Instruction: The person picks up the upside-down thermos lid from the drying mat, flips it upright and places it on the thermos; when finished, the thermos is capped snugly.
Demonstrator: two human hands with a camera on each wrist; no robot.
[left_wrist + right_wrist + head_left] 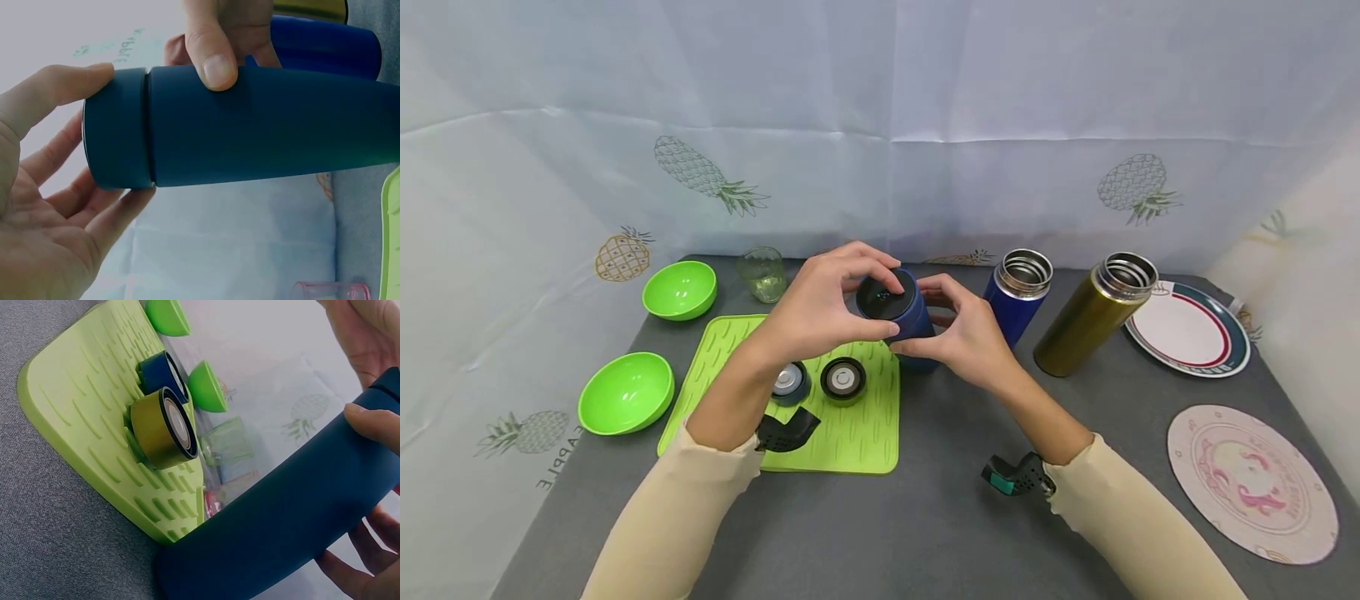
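Note:
A dark blue thermos flask [262, 125] stands at the right edge of a lime-green ridged mat [857, 442]. On its top sits a matching lid [119, 131], with a thin seam between lid and body; the lid's black top shows small lit marks in the head view. My left hand [820, 304] grips this lid between thumb and fingers. The right hand [970, 337] holds the flask's body just below the seam, thumb on the near side. Two removed lids, one gold-sided [153, 431] and one blue [159, 375], lie on the mat with their undersides up.
Right of my hands stand a lidless blue flask [1015, 304] and a lidless gold flask [1082, 321]. Farther right are a rimmed plate [1187, 329] and a round pink mat [1251, 483]. Two green bowls [680, 290] are at the left, a clear glass [763, 275] behind the green mat.

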